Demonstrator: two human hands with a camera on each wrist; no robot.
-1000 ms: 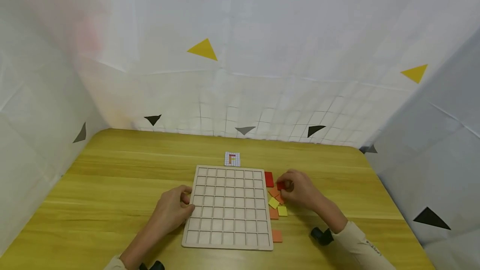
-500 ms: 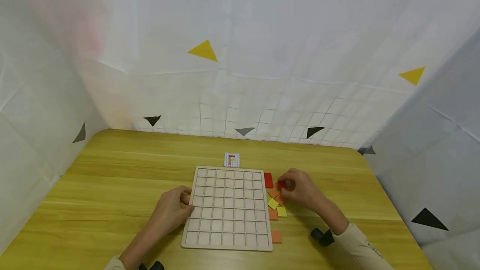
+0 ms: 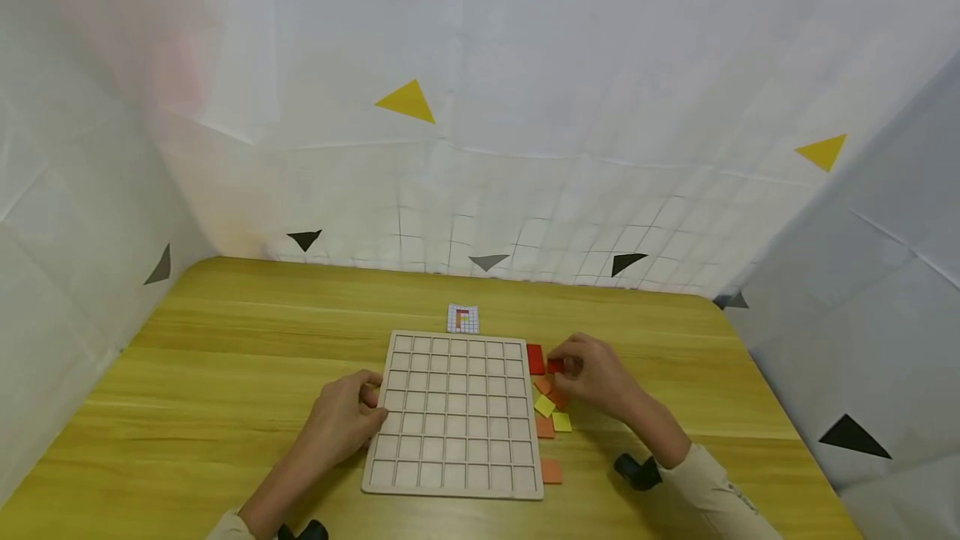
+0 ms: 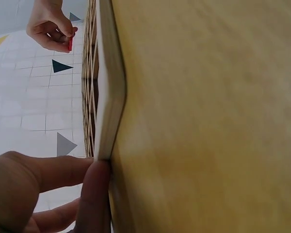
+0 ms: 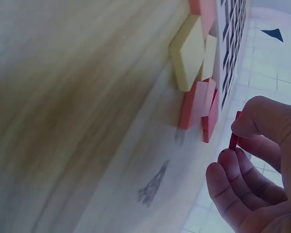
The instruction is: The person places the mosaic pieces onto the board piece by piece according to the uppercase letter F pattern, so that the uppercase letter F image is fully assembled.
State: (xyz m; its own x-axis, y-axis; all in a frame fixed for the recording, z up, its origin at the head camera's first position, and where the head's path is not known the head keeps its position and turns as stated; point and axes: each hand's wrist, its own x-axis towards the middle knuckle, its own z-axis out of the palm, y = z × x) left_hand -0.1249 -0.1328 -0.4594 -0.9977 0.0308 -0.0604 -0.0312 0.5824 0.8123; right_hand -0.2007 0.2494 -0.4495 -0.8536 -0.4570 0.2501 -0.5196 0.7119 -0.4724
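- A wooden board (image 3: 453,415) with lots of little squares is set on the counter (image 3: 240,332); clock places are told from its middle, in the head view.
- At 9 o'clock, the board's edge is held by the left hand (image 3: 347,417); it is pinched in the grip of thumb and fingers.
- At 2 o'clock, a red tile (image 3: 556,365) is pinched in the grip of the right hand (image 3: 596,375) and is held up off the counter.
- Closer in at 2 o'clock, a red piece (image 3: 535,359) is seen just beside the board.
- At 3 o'clock, yellow tiles (image 3: 562,422) and orange tiles (image 3: 545,427) are jumbled together.
- At 4 o'clock, a lone orange tile (image 3: 552,471) is found by the board's edge.
- At 12 o'clock, a small card (image 3: 462,319) is laid just past the board, marked with red, orange and yellow.
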